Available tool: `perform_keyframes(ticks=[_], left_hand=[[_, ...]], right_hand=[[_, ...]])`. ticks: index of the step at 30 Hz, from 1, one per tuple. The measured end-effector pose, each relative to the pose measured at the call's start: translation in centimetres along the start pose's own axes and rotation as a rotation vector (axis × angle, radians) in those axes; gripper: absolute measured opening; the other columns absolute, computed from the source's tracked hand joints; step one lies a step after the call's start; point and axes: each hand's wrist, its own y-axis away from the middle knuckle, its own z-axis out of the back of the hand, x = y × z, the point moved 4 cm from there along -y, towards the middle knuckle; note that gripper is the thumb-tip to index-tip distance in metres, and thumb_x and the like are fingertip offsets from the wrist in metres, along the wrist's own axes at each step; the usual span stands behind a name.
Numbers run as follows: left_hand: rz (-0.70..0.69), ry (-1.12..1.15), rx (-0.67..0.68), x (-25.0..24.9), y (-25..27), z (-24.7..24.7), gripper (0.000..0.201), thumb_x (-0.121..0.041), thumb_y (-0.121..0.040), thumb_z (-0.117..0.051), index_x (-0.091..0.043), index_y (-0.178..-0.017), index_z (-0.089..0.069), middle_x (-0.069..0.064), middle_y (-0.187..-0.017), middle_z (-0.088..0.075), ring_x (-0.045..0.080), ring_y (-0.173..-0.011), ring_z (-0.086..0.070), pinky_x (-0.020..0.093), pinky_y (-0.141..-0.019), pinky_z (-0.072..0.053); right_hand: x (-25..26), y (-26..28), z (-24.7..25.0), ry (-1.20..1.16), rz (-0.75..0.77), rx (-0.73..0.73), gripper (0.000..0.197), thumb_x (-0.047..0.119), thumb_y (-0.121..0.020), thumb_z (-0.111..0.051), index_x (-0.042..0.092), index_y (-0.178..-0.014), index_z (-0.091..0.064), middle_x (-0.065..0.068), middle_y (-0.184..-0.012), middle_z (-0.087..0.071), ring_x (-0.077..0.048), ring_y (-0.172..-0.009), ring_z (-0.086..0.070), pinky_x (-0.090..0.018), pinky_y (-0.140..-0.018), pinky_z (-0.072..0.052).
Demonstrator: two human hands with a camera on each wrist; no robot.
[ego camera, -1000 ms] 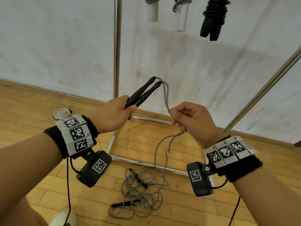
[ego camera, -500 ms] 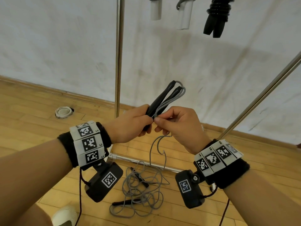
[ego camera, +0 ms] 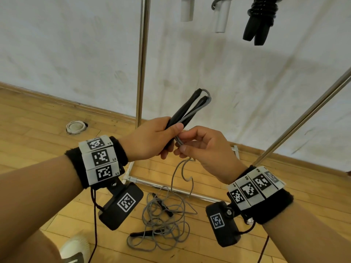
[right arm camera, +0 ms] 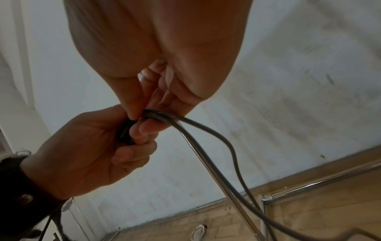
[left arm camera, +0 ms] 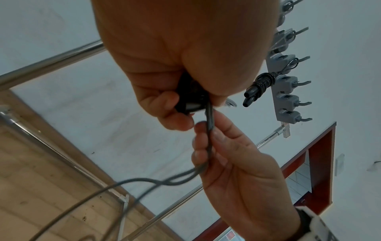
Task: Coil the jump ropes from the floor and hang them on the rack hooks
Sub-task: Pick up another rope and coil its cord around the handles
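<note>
Left grip (ego camera: 152, 138) holds black handles (ego camera: 187, 108) slanting up-right (cord ends topmost).

Black handles (ego camera: 187, 108) carried a grey cord (ego camera: 180, 209) that trailed over honey-coloured wooden floorboards (ego camera: 38, 118). Black wristbands (ego camera: 273, 207) bore white tiles printed with black-and-white square codes. Behind stood a scuffed white wall (ego camera: 76, 44), a silver rack pole (ego camera: 141, 59), white handles (ego camera: 187, 10) and a black coiled rope (ego camera: 261, 18).
</note>
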Motion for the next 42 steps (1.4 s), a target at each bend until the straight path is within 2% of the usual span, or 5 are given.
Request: perform_keyframes(ticks=[8,22,25,33,42], left_hand=[[-0.029,-0.028,-0.044,-0.6,0.1,1.5,0.026,-0.034,-0.104,-0.041,-0.015,-0.088,-0.050,-0.001,-0.062,-0.061,0.017,-0.051,-0.060,0.022,-0.047,-0.046],[0.011,-0.149,0.480,-1.3,2.7,-1.4,0.021,-0.031,-0.104,-0.044,-0.013,-0.098,-0.053,-0.003,-0.065,-0.058,0.015,-0.055,-0.054,0.023,-0.055,-0.047],[0.000,-0.343,0.594,-1.2,3.3,-2.2,0.020,-0.038,-0.102,-0.045,-0.027,-0.087,-0.052,-0.006,-0.065,-0.057,0.007,-0.054,-0.051,0.021,-0.054,-0.045],[-0.061,-0.936,0.690,0.4,3.6,-5.0,0.027,-0.051,-0.101,-0.040,-0.030,-0.084,-0.043,-0.005,-0.073,-0.055,0.010,-0.056,-0.052,0.026,-0.052,-0.037],[0.108,-0.817,0.574,2.4,2.0,-4.7,0.030,-0.041,-0.103,-0.040,-0.028,-0.077,-0.043,0.000,-0.069,-0.053,0.016,-0.054,-0.047,0.028,-0.055,-0.042]], right_hand=[[-1.7,0.4,1.1,0.462,0.021,0.028,0.028,0.049,-0.095,-0.055,0.028,-0.088,-0.072,0.003,-0.060,-0.065,-0.003,-0.048,-0.054,-0.012,-0.051,-0.041],[-4.6,1.3,4.1,0.554,-0.128,0.260,0.032,0.060,-0.083,-0.058,0.031,-0.077,-0.068,0.006,-0.053,-0.059,-0.008,-0.049,-0.052,-0.022,-0.054,-0.045],[-4.0,1.2,4.1,0.533,-0.112,0.387,0.015,0.030,-0.088,-0.065,0.032,-0.073,-0.068,0.016,-0.058,-0.061,0.000,-0.053,-0.053,-0.018,-0.055,-0.044],[-4.2,0.3,3.1,0.737,-0.154,0.465,0.027,0.044,-0.091,-0.064,0.030,-0.069,-0.069,0.000,-0.051,-0.047,-0.010,-0.047,-0.041,-0.028,-0.052,-0.035],[-1.0,-0.4,-0.1,1.125,0.060,0.190,0.039,0.048,-0.095,-0.052,0.022,-0.069,-0.065,0.007,-0.061,-0.057,-0.009,-0.059,-0.053,-0.032,-0.055,-0.044]])
